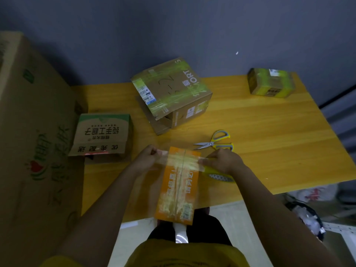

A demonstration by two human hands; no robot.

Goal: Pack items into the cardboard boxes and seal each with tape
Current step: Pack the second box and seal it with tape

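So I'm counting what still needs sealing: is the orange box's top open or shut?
Shut. The orange box has its flaps meeting along a centre seam, with a strip of clear tape stretched across them.

Taped box [173, 91] reads "ORT" and "2-3".

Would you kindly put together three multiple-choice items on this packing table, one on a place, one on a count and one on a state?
1. Where do the scissors lie?
A. on the table beyond the right hand
B. on top of the orange box
C. on the floor

2. How many boxes bound with yellow-green tape stand at the far side of the table?
A. none
B. two
C. five

3. What are the hands doing?
A. hanging idle
B. cutting with scissors
C. stretching clear tape across the orange box

Key: 1 A, they rest past the right hand; 2 B, a large taped box and a small taped box; 3 C, left hand and right hand pinch the clear tape over the orange box.
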